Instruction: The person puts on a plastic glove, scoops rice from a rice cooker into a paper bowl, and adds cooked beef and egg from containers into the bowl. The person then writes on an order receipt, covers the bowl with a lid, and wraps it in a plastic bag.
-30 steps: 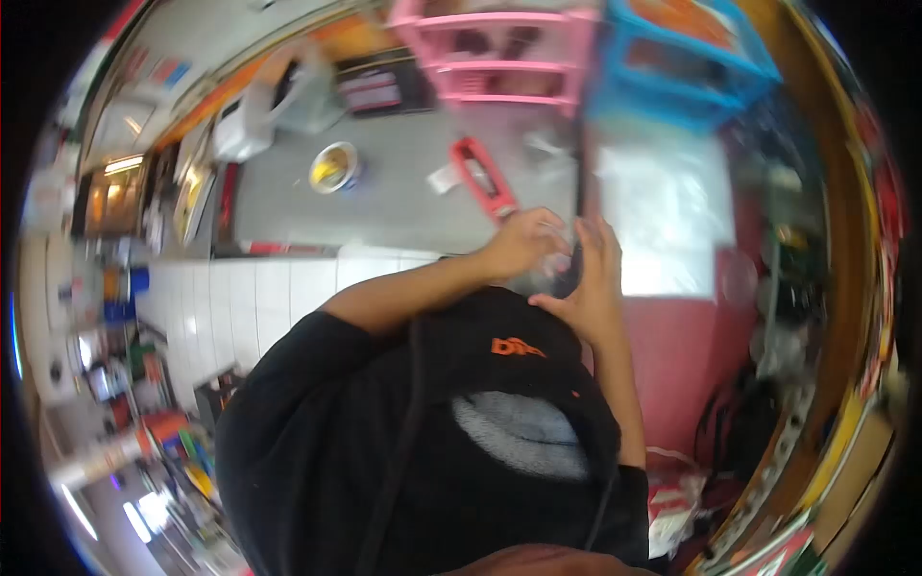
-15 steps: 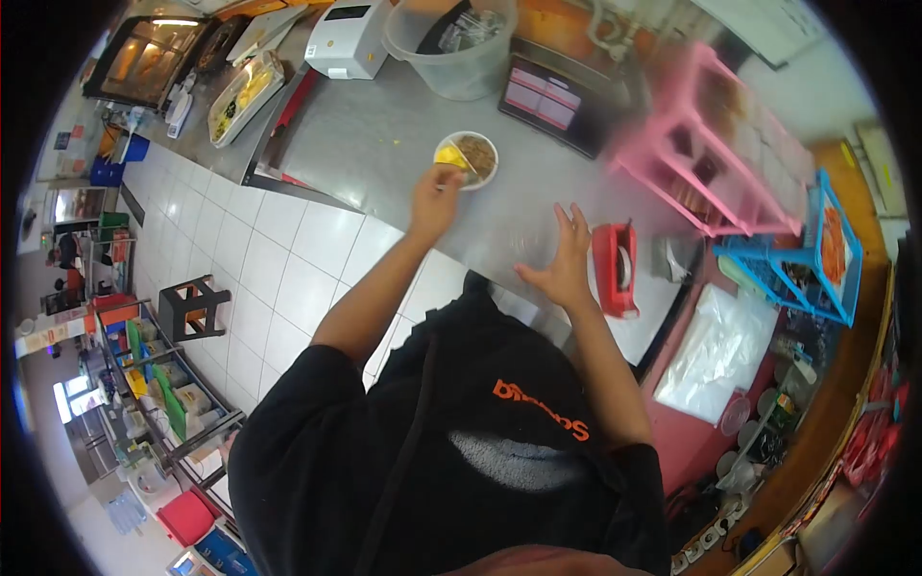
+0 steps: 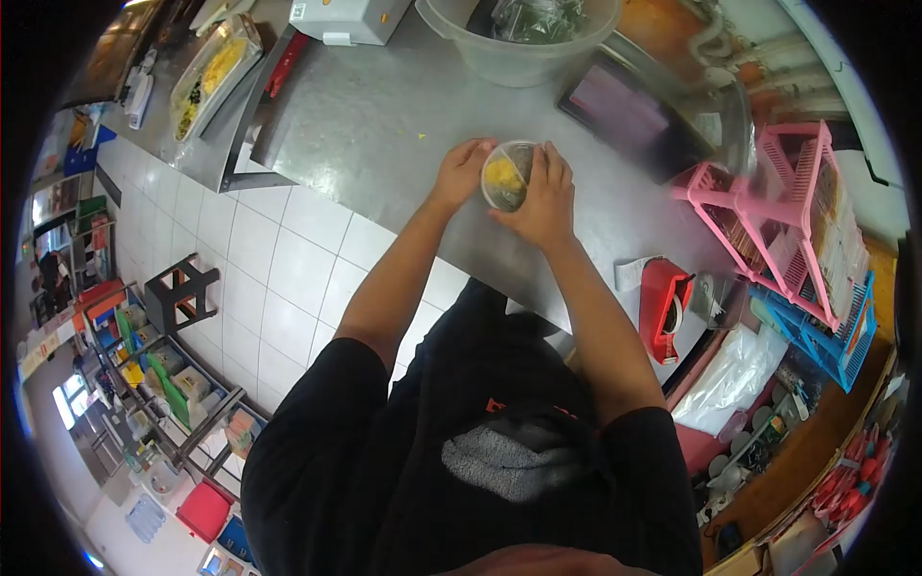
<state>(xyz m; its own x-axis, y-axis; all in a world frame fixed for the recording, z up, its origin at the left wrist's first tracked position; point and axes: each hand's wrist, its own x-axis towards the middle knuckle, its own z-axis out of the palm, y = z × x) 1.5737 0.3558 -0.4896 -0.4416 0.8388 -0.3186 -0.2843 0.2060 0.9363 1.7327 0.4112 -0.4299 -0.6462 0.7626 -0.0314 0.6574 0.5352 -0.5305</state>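
A small round food bowl [image 3: 504, 180] stands on the steel counter between my hands, with yellow food on one side and darker food on the other. What looks like a clear lid covers its top. My right hand [image 3: 544, 200] wraps round the bowl's right side, fingers along the far rim and thumb at the near edge. From the left, my left hand [image 3: 463, 175] has its fingers curled against the rim. The fingertips of both hands are partly hidden.
A red tape dispenser [image 3: 663, 309] lies to the right, near pink racks [image 3: 783, 226] and a blue basket [image 3: 816, 331]. Behind are a dark-screened tablet [image 3: 619, 110] and a clear tub [image 3: 519, 58]. A food tray [image 3: 211, 77] sits at left; a black stool [image 3: 181, 293] stands on the floor.
My right hand has come left from above the counter onto the bowl. The bowl now looks covered by a clear lid and sits slightly further right. My left hand has shifted to its left side.
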